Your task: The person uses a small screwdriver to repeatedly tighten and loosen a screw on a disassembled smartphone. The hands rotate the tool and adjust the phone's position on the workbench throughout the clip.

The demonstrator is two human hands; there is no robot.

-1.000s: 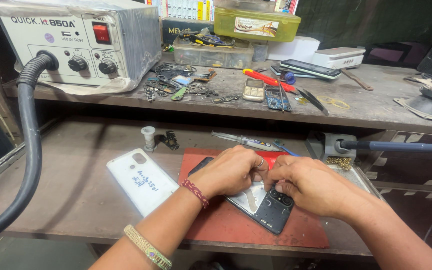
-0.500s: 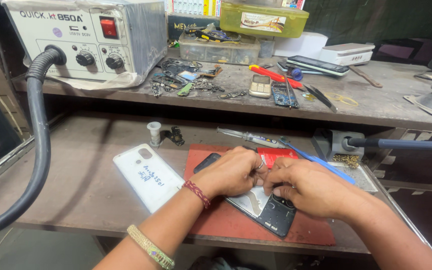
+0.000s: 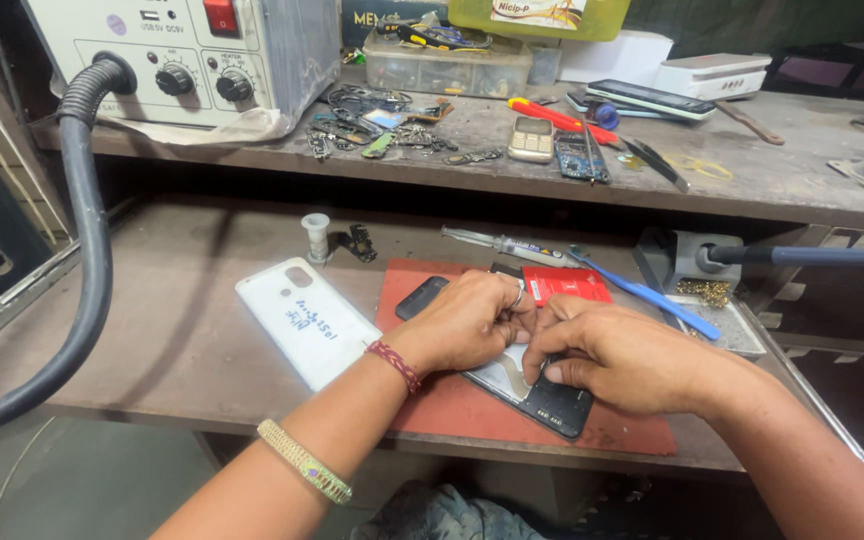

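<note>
My left hand (image 3: 467,325) and right hand (image 3: 620,355) press together over the opened phone (image 3: 537,392), each grip pinched narrow on its inner parts. The phone lies on the red mat (image 3: 472,410) on the table (image 3: 182,330), beside its white back cover (image 3: 307,322).

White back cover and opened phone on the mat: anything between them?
In the head view, the left hand and its wrist lie between the white back cover and the opened phone, over the red mat.
</note>
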